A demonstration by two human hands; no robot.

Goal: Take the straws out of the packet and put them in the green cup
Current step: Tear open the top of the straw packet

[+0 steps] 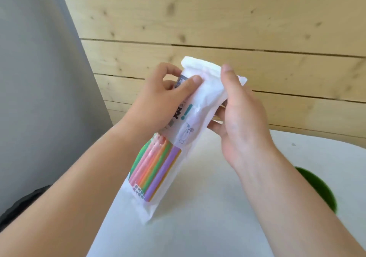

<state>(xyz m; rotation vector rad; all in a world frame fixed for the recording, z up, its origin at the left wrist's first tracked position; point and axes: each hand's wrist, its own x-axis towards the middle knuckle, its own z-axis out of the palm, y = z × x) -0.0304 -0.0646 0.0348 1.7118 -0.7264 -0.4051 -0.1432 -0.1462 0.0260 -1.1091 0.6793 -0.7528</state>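
Both hands gripped the tall white plastic packet [190,118] near its top. The left hand [158,100] pinched the packet's left side between thumb and curled fingers. The right hand [241,118] held the right side, thumb raised along the crumpled mouth and fingers curled behind. The packet stood tilted at mid-frame, its lower corner on or just above the white table [198,233]; contact could not be confirmed.

Coloured straws [156,169] in green, pink, orange and purple showed in its lower half, none drawn out. Whether that was a clear window or a print could not be told.

Judgement: the opening step was in hand, and the mouth appeared gathered rather than parted. The next move would call for spreading the mouth, then gripping the straw ends and drawing them upward.

Markings: a large dark character, partly covered, beside a teal exclamation mark, and an outline drawing of a glass with a straw. Small print on a dark label under the left fingers and below the stripes was unreadable. No brand was legible.

The green cup [320,189] sat at lower right, partly hidden by the right forearm, well apart from the packet. A pale wooden plank wall [217,29] closed the background.
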